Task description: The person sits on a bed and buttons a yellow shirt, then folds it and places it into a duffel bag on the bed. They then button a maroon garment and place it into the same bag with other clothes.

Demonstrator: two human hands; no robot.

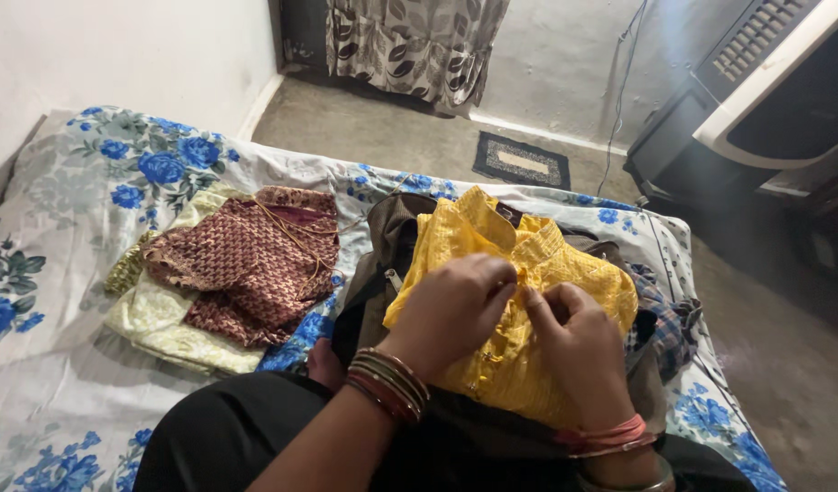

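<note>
A yellow garment with a collar and a button placket lies on my lap over a dark olive-brown cloth. My left hand pinches the placket from the left, bangles on its wrist. My right hand pinches the same spot from the right, fingertips almost touching the left ones. Both hands grip the yellow fabric at a button. The lower part of the garment is hidden under my hands.
A stack of folded clothes, maroon patterned cloth over pale green, lies to my left on the blue-flowered bedsheet. A checked cloth lies at right. Beyond the bed are a small mat, a curtain and an air cooler.
</note>
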